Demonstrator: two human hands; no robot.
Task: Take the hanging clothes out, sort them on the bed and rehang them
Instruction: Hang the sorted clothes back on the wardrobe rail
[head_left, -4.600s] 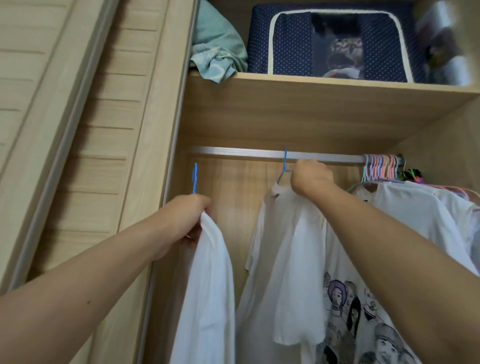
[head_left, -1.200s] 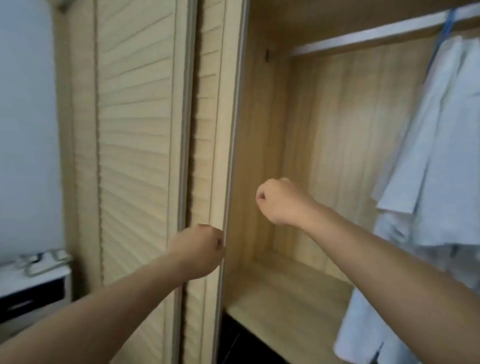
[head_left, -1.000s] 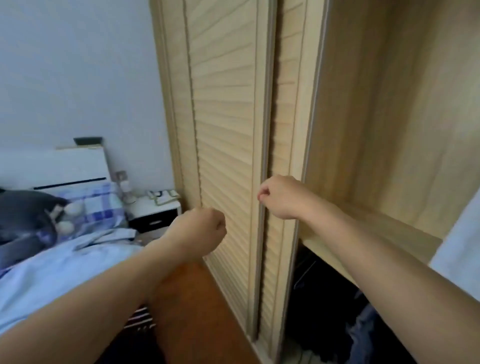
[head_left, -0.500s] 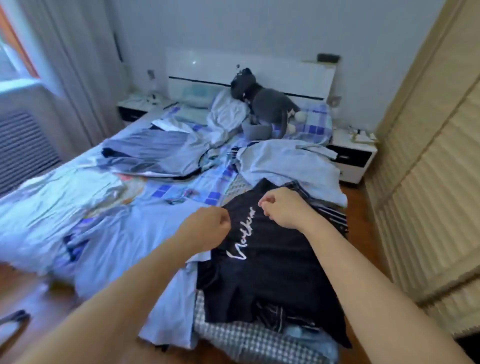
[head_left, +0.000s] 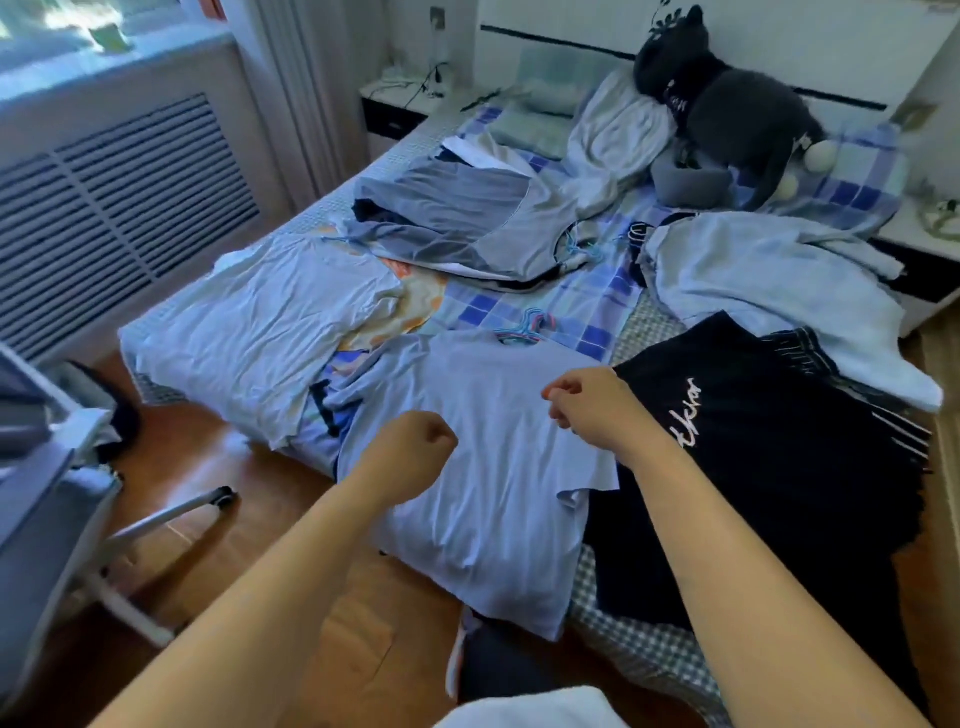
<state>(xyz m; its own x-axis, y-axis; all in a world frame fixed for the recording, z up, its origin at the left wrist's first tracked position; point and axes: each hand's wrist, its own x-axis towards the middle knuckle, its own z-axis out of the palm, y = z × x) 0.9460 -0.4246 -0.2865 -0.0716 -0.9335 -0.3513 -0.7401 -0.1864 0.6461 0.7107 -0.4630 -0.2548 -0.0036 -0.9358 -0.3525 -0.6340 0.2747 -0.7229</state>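
The garments lie in separate spreads across the bed (head_left: 613, 306), which carries a blue-and-white checked sheet. Nearest the foot edge is a pale blue T-shirt (head_left: 483, 467), laid flat, its lower hem hanging over the edge. Touching its right side is a black T-shirt with white script lettering (head_left: 769, 447), on top of striped dark items. A crumpled white shirt (head_left: 270, 322) lies to the left, a grey-and-dark stack (head_left: 462, 218) sits further up the bed, and a pale blue shirt (head_left: 769, 280) lies at the right edge. A cluster of pastel wire hangers (head_left: 527, 328) rests at the collar of the pale blue T-shirt.

Both arms extend over the foot of the bed. The left hand (head_left: 413, 457) is a closed fist above the pale blue T-shirt. The right hand (head_left: 592, 408) is curled, thumb and forefinger pinched together. No cloth or hanger shows inside either fist; whether each holds something cannot be told.

The step in hand appears to be sorting.

1. Match each item to the spread of like colour.
2. Lay it flat, collar toward the headboard.
3. Keep hooks pointing one way so that hangers do not tangle.
4. Avoid dragging hems off the foot edge; the overhanging shirt could slide to the wooden floor (head_left: 291, 499).
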